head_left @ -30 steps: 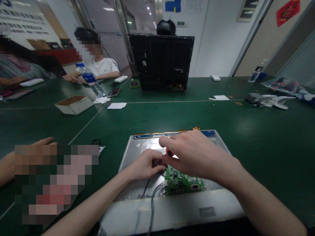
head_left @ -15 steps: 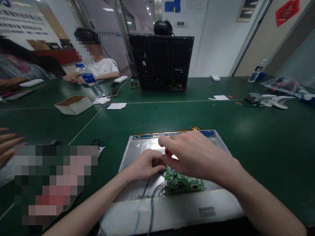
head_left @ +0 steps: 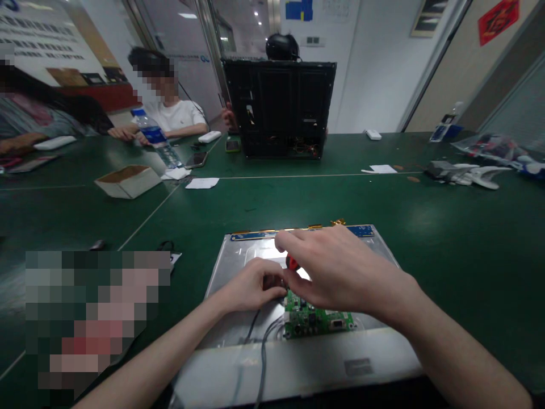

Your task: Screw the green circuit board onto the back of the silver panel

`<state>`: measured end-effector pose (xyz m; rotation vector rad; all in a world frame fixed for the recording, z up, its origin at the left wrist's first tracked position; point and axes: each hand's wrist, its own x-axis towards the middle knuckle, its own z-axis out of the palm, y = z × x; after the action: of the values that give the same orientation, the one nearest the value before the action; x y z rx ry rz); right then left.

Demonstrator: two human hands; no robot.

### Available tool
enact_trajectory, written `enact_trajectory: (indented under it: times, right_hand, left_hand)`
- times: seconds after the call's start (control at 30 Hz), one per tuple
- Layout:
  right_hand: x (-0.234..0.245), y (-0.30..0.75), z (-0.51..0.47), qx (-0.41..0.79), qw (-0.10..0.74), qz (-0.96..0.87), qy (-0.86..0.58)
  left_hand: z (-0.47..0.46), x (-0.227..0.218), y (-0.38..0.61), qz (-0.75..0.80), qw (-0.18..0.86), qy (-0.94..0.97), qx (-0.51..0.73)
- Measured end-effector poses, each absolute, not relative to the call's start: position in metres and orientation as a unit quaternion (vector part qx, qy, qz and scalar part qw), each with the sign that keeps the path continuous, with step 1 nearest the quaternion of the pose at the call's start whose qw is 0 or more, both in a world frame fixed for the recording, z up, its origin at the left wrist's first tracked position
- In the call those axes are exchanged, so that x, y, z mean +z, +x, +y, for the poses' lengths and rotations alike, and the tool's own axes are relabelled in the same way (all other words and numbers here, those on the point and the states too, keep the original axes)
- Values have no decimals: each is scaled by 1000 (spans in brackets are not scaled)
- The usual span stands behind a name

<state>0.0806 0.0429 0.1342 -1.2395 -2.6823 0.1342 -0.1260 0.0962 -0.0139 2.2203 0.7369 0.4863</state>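
Note:
A silver display panel (head_left: 230,267) lies face down before me, with a green circuit board (head_left: 313,318) on its back and a blue strip board (head_left: 361,230) along its far edge. My right hand (head_left: 336,270) is curled above the circuit board around a screwdriver (head_left: 292,262); only its red and black handle shows, its shaft and tip hidden. My left hand (head_left: 255,284) is closed in a pinch at the board's upper left corner, and what its fingertips hold is hidden. Grey cables (head_left: 263,352) run from the board's left side toward me.
Across the green table (head_left: 306,199) stands a black monitor housing (head_left: 281,108), a co-worker's fingers (head_left: 229,116) at its left side. To the left are an open carton (head_left: 128,184), a water bottle (head_left: 157,139) and two seated people. Grey-white parts (head_left: 464,173) lie at right.
The co-worker's hand at the far left has gone out of view. Fingers have appeared beside the black housing. Slightly more of the red handle shows; my hands have barely moved.

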Motion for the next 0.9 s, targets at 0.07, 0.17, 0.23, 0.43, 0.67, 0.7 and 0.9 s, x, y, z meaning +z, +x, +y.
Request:
enact_trajectory:
  times: [0.07,0.17,0.23,0.43,0.67,0.7,0.9]
  right_hand:
    - [134,81,43,51,92,-904,-415]
    - [134,81,44,49,85,-901,-423]
    - [135,80,44,42,84,-899,-427]
    - [134,81,43,50,95,-904,-414]
    - [134,80,43,46,94,-902,-419]
    - [135,80,43,47,96,-903,-417]
    - [134,81,43,47,90,-902,-421]
  left_hand:
    - [97,-14,-126,285,364,866,190]
    - [97,-14,-126,286,358,870,185]
    - [97,-14,-126,287,362,869,179]
    - [97,-14,-126,280,373,866,179]
    - [94,-9,-126,297,365,864,178]
    - [94,-9,-126,297,369,862,179]
    - [96,-9,-125,289,362,869,176]
